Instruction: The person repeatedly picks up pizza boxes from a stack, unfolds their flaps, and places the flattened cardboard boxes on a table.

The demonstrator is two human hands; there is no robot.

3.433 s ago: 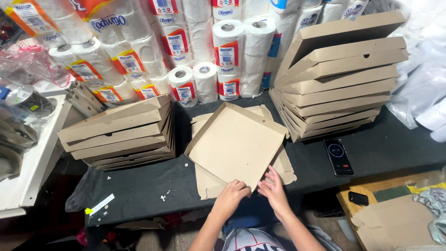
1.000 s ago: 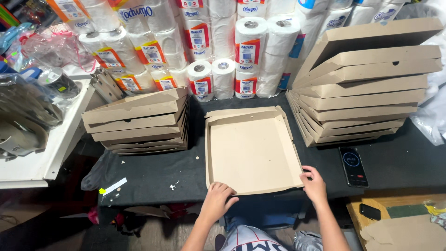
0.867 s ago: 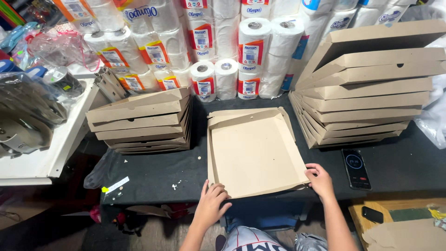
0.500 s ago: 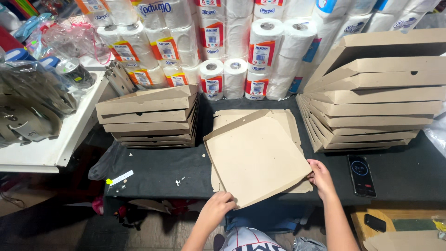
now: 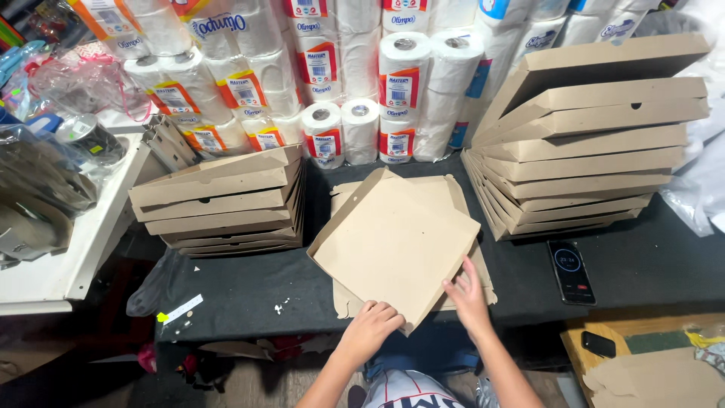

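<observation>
A brown cardboard pizza box (image 5: 393, 245), folded shallow, lies skewed like a diamond on flat box blanks (image 5: 453, 198) in the middle of the dark table (image 5: 249, 283). My left hand (image 5: 371, 325) grips its near corner at the table's front edge. My right hand (image 5: 467, 291) rests on the box's near right edge, fingers spread on the cardboard.
A stack of folded boxes (image 5: 223, 200) stands at left, a taller stack (image 5: 593, 140) at right. Wrapped paper rolls (image 5: 355, 72) line the back. A phone (image 5: 570, 270) lies on the table at right, another dark phone (image 5: 600, 344) lower right. A white shelf (image 5: 72, 249) with bags is far left.
The box lay square with both hands at its near corners; it has since been turned to a diamond angle and slid toward me, my hands moving closer together.
</observation>
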